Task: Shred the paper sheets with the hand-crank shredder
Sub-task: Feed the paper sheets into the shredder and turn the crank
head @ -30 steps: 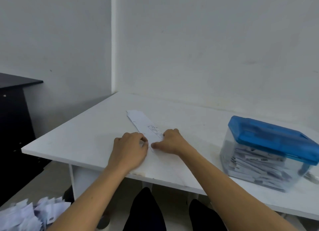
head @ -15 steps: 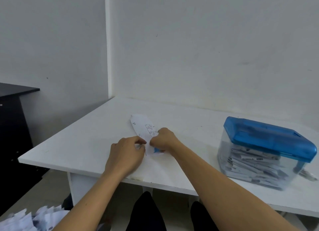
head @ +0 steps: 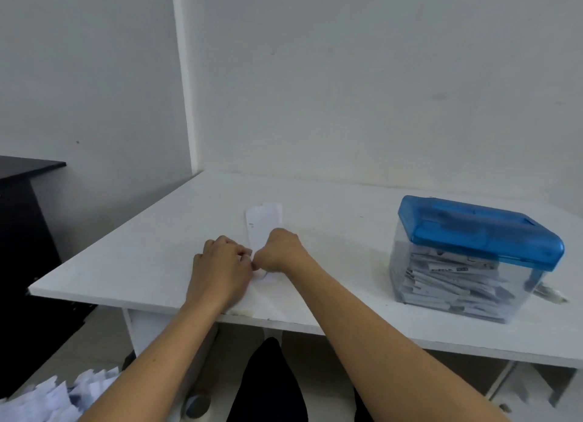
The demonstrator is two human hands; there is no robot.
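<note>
The folded paper strip [head: 263, 224] lies on the white table [head: 142, 257] right in front of the person. Its long axis now runs almost straight away toward the wall, where a second ago the far end slanted off to the left. Both hands meet at its near end: left hand [head: 222, 263] knuckles up with fingers curled, right hand [head: 279, 252] bunched like a fist, each pinching the paper. The blue-lidded shredder [head: 476, 254] sits well apart on the right, its bin stuffed with shreds.
</note>
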